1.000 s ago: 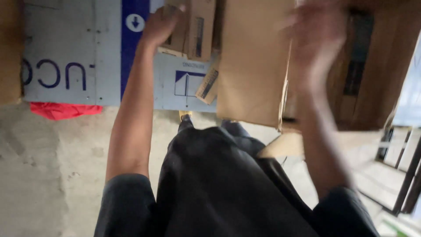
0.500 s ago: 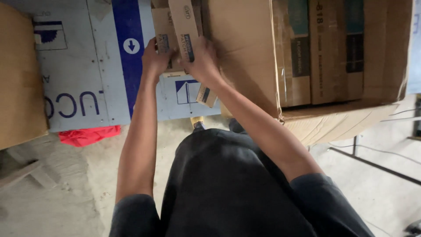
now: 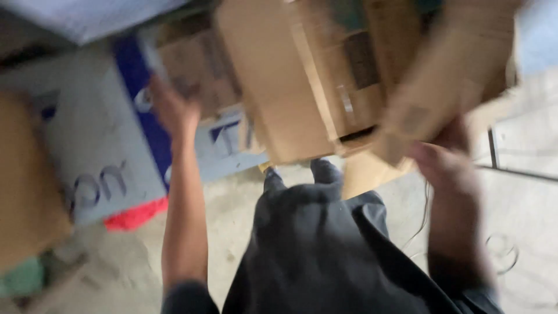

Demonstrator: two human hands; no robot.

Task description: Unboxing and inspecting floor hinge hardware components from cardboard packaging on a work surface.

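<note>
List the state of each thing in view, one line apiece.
Left hand: raised against a small brown carton, grip blurred.
Right hand: under a tilted cardboard piece, grip blurred.
Large brown box: tilted, flap loose.
White and blue box: closed, lying flat.
Red cloth: crumpled on the floor.

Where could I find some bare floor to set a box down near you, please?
The concrete floor right of the right hand looks bare. Another bare strip lies between the left arm and the dark trousers. It is crowded ahead: brown cartons, a white and blue box by the left hand, a red cloth.
</note>
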